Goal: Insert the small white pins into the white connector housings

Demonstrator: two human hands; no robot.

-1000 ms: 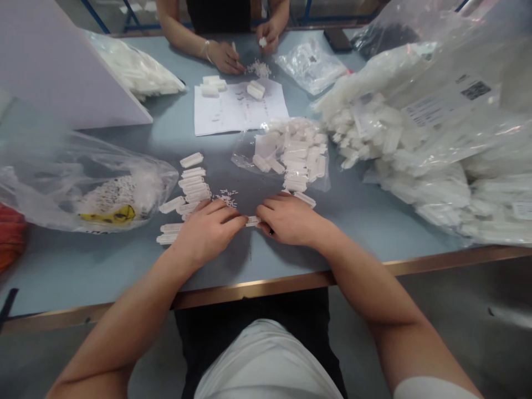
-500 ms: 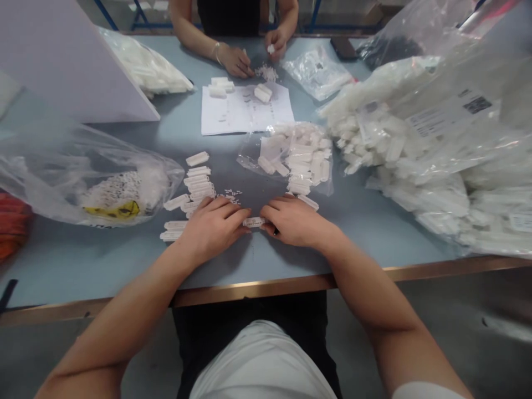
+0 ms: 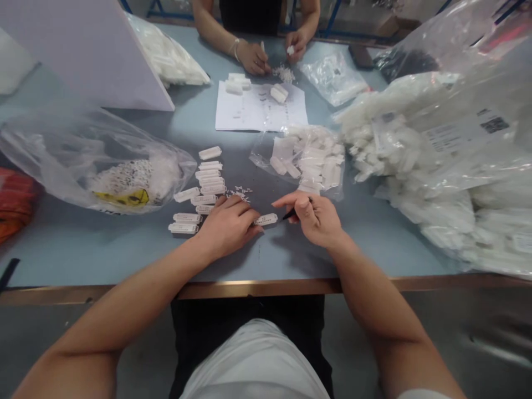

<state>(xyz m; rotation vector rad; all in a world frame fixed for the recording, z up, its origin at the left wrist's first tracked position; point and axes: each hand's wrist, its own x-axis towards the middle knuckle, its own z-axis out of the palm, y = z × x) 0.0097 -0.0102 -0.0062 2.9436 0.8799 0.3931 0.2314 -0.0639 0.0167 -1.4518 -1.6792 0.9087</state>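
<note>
My left hand (image 3: 230,228) is closed on one end of a small oblong white plastic piece (image 3: 266,219), which has a row of dark marks or slots along its face. My right hand (image 3: 316,218) is just to the right of that piece, apart from it, its index finger stretched out to the left. Held in it is a slim black pointed tool (image 3: 291,213), its tip close to the piece's right end. Left of my left hand lie several similar white pieces (image 3: 211,182) in a rough column. Tiny white parts (image 3: 239,193) are scattered just beyond my left fingers.
A clear bag of white pieces (image 3: 322,160) lies open beyond my right hand. Large filled bags (image 3: 449,183) take up the right side; another bag (image 3: 124,180) lies left. Across the table, a co-worker's hands (image 3: 254,58) handle small parts near a printed sheet (image 3: 249,116).
My right hand has let go of the white piece's right end and drawn back to the right, turning so that the black tool shows. My left hand still holds the piece. The view has shifted slightly.
</note>
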